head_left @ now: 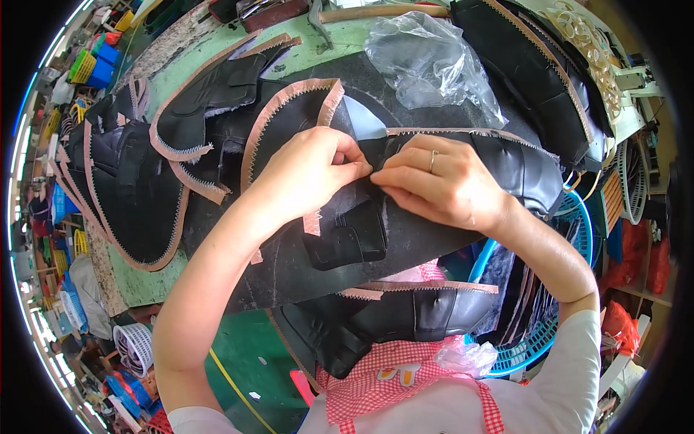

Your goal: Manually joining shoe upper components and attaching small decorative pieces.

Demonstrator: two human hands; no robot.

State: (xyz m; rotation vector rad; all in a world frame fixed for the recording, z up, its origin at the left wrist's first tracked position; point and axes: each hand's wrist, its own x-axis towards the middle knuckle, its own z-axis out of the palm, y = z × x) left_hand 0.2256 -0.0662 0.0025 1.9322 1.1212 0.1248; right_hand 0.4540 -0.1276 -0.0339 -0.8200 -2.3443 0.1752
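My left hand (307, 170) and my right hand (441, 177) meet over the bench, both pinching at the edge of a black leather shoe upper (517, 166). Thumbs and forefingers are pressed together, and anything small between the fingertips is hidden. This upper has a pale zigzag-cut edge and runs out to the right beneath my right hand. Beside my left hand lies a flat black piece with a tan zigzag border (278, 108). Another black upper (412, 311) rests on my lap, against a red checked apron (390, 362).
A dark board (271, 282) covers part of the green bench (303, 54). More black uppers (134, 195) are heaped at the left, and others (528, 79) lie at the far right. A clear plastic bag (426, 61) sits behind my hands. A blue basket (587, 231) stands at the right.
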